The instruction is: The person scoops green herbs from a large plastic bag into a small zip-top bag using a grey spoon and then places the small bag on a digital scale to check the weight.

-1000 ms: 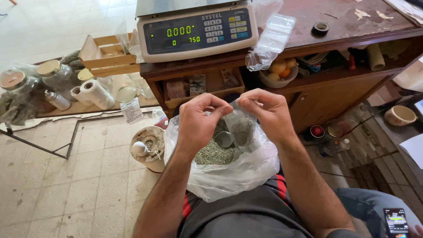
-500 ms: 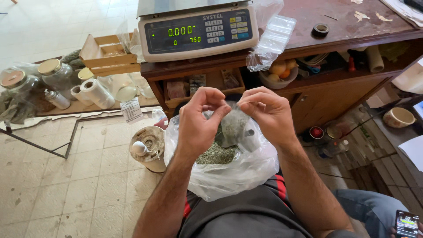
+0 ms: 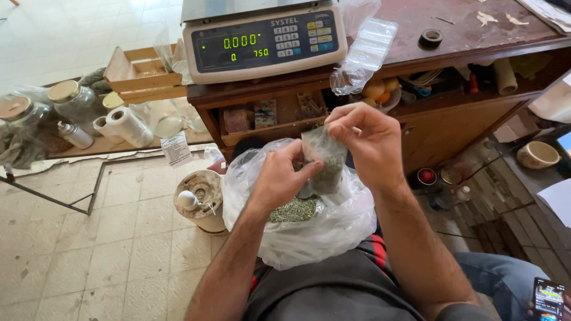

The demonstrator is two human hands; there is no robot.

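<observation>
Right hand [image 3: 366,142] pinching small herb bag [image 3: 324,163] top

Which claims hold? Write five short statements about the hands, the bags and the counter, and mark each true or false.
1. The right hand pinches the top of a small bag of green herbs. True.
2. The big bag in the lap is empty. False: dried green herbs lie in it.
3. The left hand is at the small bag. True.
4. The scale stands on the floor. False: it stands on the counter.
5. The small bag lies on the scale. False: both hands hold it over the big bag.
</observation>
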